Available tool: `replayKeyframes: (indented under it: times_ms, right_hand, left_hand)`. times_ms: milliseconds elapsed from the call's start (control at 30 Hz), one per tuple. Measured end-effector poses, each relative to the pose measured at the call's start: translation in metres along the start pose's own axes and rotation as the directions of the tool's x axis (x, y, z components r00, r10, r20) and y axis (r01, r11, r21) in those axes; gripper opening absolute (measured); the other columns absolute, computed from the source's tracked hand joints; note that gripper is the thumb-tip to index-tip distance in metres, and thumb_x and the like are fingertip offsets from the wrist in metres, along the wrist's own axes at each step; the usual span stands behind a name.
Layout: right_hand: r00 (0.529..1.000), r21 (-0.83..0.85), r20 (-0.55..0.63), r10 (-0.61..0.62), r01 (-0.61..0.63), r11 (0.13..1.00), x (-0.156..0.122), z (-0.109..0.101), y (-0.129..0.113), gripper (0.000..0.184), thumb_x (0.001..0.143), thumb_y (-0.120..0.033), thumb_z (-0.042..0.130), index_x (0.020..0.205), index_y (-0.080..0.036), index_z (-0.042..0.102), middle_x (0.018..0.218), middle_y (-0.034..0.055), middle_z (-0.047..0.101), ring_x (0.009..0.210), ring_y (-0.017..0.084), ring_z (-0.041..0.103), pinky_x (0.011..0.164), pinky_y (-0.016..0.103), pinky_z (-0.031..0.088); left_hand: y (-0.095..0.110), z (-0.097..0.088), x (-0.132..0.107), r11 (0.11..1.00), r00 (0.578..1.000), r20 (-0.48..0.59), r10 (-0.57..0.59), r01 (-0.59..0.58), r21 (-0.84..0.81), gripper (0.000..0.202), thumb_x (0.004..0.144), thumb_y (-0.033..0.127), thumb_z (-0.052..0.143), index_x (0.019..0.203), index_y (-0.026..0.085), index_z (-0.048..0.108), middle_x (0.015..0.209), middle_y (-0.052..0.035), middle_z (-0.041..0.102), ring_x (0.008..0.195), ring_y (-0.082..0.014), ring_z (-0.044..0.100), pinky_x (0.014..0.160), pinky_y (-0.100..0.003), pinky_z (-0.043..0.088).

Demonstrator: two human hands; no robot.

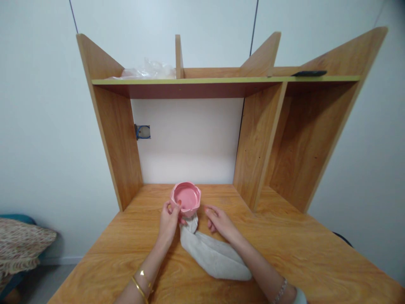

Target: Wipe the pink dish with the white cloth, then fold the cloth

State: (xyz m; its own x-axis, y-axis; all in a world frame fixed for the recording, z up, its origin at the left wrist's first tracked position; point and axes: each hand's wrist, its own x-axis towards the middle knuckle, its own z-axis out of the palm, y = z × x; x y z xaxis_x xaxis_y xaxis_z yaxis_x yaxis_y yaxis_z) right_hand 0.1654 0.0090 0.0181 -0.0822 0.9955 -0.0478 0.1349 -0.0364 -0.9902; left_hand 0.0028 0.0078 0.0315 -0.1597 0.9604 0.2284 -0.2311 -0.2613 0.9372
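Note:
My left hand grips the rim of a small pink bowl with a scalloped edge, tilted so its inside faces me, just above the wooden desk. A grey cloth lies on the desk under the bowl and runs back toward me between my forearms. My right hand rests right of the bowl with fingers loosely curled, touching the cloth's edge and holding nothing.
The desk has a wooden hutch with upright dividers and a top shelf. Clear plastic wrap lies on the shelf's left, a dark flat object on its right. A patterned fabric shows at far left.

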Motion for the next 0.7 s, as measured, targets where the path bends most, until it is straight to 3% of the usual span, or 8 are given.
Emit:
replayKeyframes:
  times_ms: [67,200,333,500,700]
  right_hand:
    - [0.991,0.014,-0.076,-0.108,0.11,0.994,0.002,-0.007,-0.003,0.055,0.076,-0.055,0.043,0.112,-0.013,0.045,0.041,-0.0094,0.045,0.03,0.007,0.042,0.032,0.017,0.031]
    - [0.965,0.07,-0.094,-0.244,0.251,0.965,-0.003,-0.008,-0.011,0.063,0.075,-0.061,0.036,0.116,-0.012,0.041,0.044,-0.0073,0.049,0.031,0.007,0.042,0.031,0.017,0.031]
    - [0.949,-0.012,-0.116,-0.293,0.294,0.956,-0.01,-0.002,-0.014,0.062,0.074,-0.056,0.042,0.118,-0.013,0.039,0.043,-0.0087,0.048,0.029,0.007,0.039,0.029,0.017,0.032]
    - [0.925,-0.162,-0.161,-0.344,0.319,0.934,-0.012,-0.005,-0.013,0.047,0.076,-0.044,0.043,0.111,-0.013,0.048,0.043,-0.0089,0.044,0.028,0.008,0.039,0.028,0.017,0.031]
    - [0.893,-0.321,-0.174,-0.415,0.347,0.881,-0.007,-0.028,-0.019,0.036,0.074,-0.028,0.037,0.097,-0.011,0.058,0.047,-0.004,0.05,0.037,0.01,0.045,0.037,0.019,0.032]
  left_hand:
    - [0.0,0.001,-0.001,1.0,1.0,0.019,-0.012,0.011,0.013,0.046,0.061,0.056,0.059,0.08,0.019,0.04,0.048,0.0085,0.052,0.031,-0.0079,0.047,0.034,-0.019,0.038]
    - [0.0,0.005,-0.005,0.995,0.996,0.082,-0.02,0.011,0.101,0.048,0.061,0.051,0.062,0.087,0.018,0.039,0.05,0.0077,0.053,0.032,-0.0089,0.048,0.033,-0.019,0.039]
    - [-0.001,0.008,-0.01,0.984,0.99,0.139,0.008,-0.032,0.176,0.047,0.062,0.042,0.065,0.093,0.018,0.039,0.057,0.0057,0.056,0.036,-0.0081,0.05,0.036,-0.018,0.04]
    - [-0.006,0.009,-0.013,0.977,0.977,0.215,0.01,-0.055,0.207,0.05,0.064,0.04,0.065,0.099,0.017,0.038,0.063,0.0035,0.058,0.04,-0.0079,0.051,0.038,-0.018,0.04]
    - [-0.018,0.01,-0.011,0.966,0.921,0.386,0.043,-0.137,0.22,0.052,0.073,0.046,0.056,0.111,0.015,0.038,0.072,0.0002,0.057,0.05,-0.0076,0.049,0.047,-0.019,0.04]
